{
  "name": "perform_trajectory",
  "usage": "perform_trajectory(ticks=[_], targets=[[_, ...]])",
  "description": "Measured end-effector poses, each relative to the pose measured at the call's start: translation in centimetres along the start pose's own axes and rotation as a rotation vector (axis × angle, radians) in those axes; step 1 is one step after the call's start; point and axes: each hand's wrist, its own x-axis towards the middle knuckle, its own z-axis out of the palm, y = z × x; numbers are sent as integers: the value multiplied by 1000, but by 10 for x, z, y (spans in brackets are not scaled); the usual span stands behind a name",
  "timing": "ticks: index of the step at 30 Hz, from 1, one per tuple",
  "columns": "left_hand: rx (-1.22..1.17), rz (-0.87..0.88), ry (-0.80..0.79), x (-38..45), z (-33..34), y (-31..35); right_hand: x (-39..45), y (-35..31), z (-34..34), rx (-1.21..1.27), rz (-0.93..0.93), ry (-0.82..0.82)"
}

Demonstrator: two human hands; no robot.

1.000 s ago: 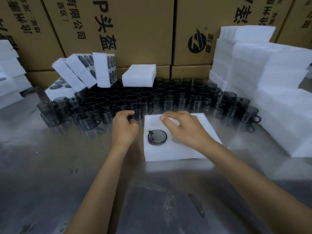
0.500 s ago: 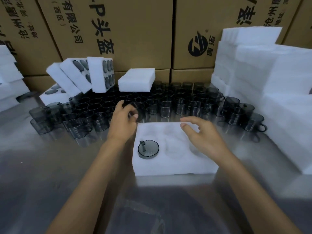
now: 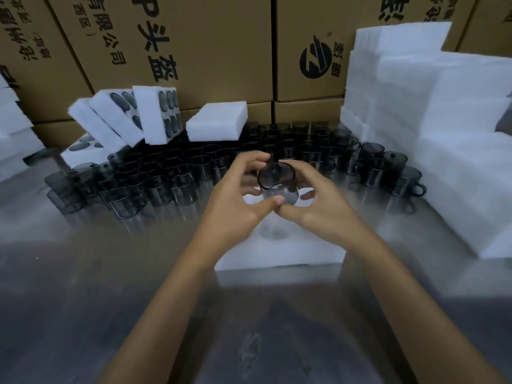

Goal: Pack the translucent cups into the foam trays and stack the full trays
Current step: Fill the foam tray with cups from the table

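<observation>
A smoky translucent cup (image 3: 277, 181) hangs above the white foam tray (image 3: 302, 250), held between both hands. My left hand (image 3: 235, 200) curls round its left side, thumb under the cup. My right hand (image 3: 313, 200) grips its right side, fingers wrapped behind the rim. The tray lies flat on the metal table, mostly hidden by my hands; a dark blurred patch (image 3: 273, 233) shows in it under the cup. Several loose cups (image 3: 171, 176) stand in rows behind the tray.
Filled foam trays (image 3: 155, 115) lean at the back left beside a flat foam block (image 3: 217, 124). A tall pile of white foam (image 3: 443, 128) fills the right side. Cardboard boxes (image 3: 207, 45) wall the back. More foam (image 3: 11, 128) sits at the far left.
My left hand has picked a cup from the rows and brought it over the tray. My right hand has left the foam and joined it on the cup. The view has blurred.
</observation>
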Motion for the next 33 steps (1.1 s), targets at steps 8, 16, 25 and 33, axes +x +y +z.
perform_trajectory(ticks=[8, 16, 25, 33], targets=[[39, -182, -204, -4, -13, -17, 12, 9, -20, -161, 158, -372], [-10, -184, -231, -10, -12, -21, -1, 13, -20, -81, 72, -385], [170, -73, -200, -14, -5, -23, -7, 11, -28, -37, 90, -357], [269, -157, -233, -14, -11, -31, -8, 16, -23, -63, 104, -191]])
